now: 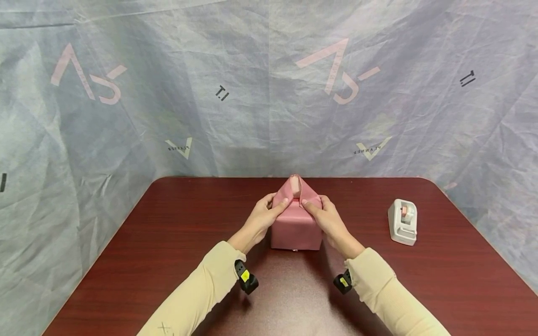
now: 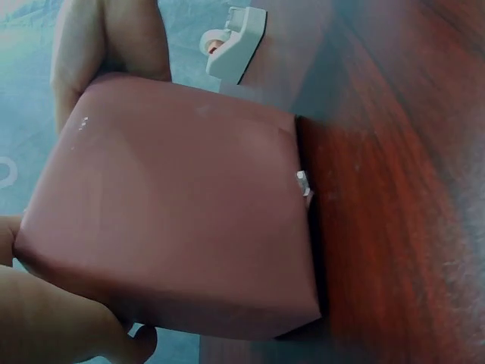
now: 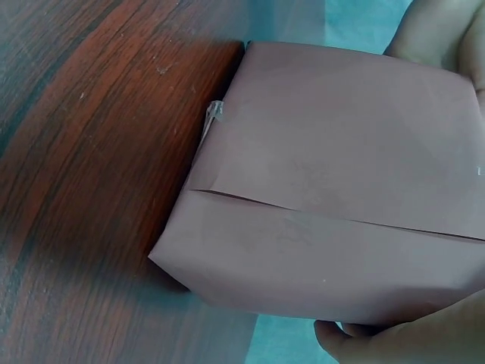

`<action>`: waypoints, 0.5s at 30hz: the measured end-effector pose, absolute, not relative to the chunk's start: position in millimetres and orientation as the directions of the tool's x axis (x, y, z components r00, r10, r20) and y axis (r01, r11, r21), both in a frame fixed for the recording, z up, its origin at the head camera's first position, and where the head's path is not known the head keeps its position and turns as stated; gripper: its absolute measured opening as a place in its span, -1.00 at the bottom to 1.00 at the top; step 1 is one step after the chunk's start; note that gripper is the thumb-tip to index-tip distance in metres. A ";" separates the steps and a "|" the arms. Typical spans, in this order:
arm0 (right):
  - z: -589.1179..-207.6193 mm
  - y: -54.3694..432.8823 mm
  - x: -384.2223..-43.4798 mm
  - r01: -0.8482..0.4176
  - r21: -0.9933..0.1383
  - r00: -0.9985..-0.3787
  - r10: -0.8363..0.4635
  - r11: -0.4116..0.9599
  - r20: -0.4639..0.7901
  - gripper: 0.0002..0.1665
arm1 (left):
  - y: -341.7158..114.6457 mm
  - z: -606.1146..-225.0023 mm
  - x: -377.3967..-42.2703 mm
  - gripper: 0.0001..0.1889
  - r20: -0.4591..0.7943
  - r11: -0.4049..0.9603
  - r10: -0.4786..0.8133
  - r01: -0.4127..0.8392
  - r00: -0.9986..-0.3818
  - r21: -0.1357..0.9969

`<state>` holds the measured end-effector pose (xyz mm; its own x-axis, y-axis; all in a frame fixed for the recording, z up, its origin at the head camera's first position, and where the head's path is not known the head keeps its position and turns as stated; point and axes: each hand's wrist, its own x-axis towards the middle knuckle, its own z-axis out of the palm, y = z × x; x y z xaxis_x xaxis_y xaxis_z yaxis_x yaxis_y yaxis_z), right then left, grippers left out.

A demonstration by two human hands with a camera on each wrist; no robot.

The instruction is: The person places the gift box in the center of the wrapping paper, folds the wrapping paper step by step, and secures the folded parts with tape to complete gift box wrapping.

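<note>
A box wrapped in pink paper (image 1: 296, 229) stands upright on the table. At its top the loose paper end (image 1: 310, 187) rises in a folded peak with a paler gap in the middle. My left hand (image 1: 261, 217) grips the left side, its thumb pressing on the fold. The right hand (image 1: 332, 223) holds the opposite side likewise, thumb on the paper. In the right wrist view a long overlapped seam crosses the box (image 3: 341, 144). A bit of clear tape (image 2: 302, 182) sticks out at the bottom edge. The fingers behind the box are mostly hidden.
A white tape dispenser (image 1: 403, 223) stands on the right part of the dark red wooden table (image 1: 201, 205). A grey printed cloth (image 1: 269, 93) hangs behind the table and along its sides. Black wrist straps with cameras (image 1: 248, 281) hang below both cuffs.
</note>
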<state>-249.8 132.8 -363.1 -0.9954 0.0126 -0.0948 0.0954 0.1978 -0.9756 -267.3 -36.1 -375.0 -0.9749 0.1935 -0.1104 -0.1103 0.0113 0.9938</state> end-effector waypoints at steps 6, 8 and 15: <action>-361.2 131.9 -250.0 0.104 -0.971 -0.995 0.014 0.214 -0.103 -0.50 | -35.5 -370.3 -269.1 -0.57 -0.124 0.042 0.160 -0.119 -0.979 0.992; -360.0 131.5 -249.7 0.110 -0.970 -0.994 0.015 0.215 -0.109 -0.50 | -35.0 -369.3 -269.3 -0.59 -0.128 0.052 0.150 -0.121 -0.980 0.991; -358.1 135.3 -252.1 0.188 -0.968 -0.982 0.026 0.166 -0.186 -0.51 | -34.6 -368.4 -273.7 -0.56 -0.160 0.071 0.133 -0.152 -0.978 0.986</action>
